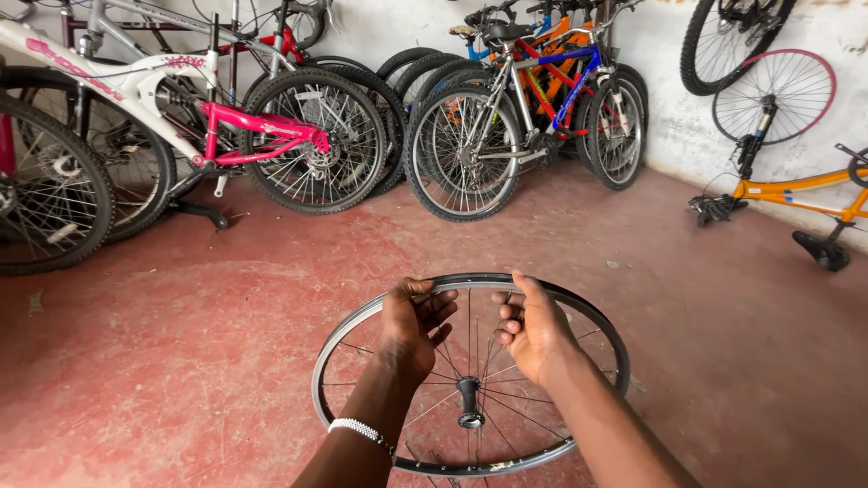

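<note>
A pink and white bicycle (181, 108) stands at the left on the red floor (163, 361), its rear wheel beside a row of bicycles leaning on the white wall (669, 81) — among them a silver and blue one (533, 108). At the right lies an upturned orange bicycle (796, 194) — a red-rimmed wheel (775, 95) hangs above it.

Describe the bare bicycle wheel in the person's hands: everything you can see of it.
The bare wheel has a silvery metal-looking rim with no tyre, thin wire spokes and a dark hub at its centre. It is tilted nearly flat above the red floor, in front of the person. The left hand and right hand finger spokes near the far rim. Its near edge is cut off by the frame.
</note>
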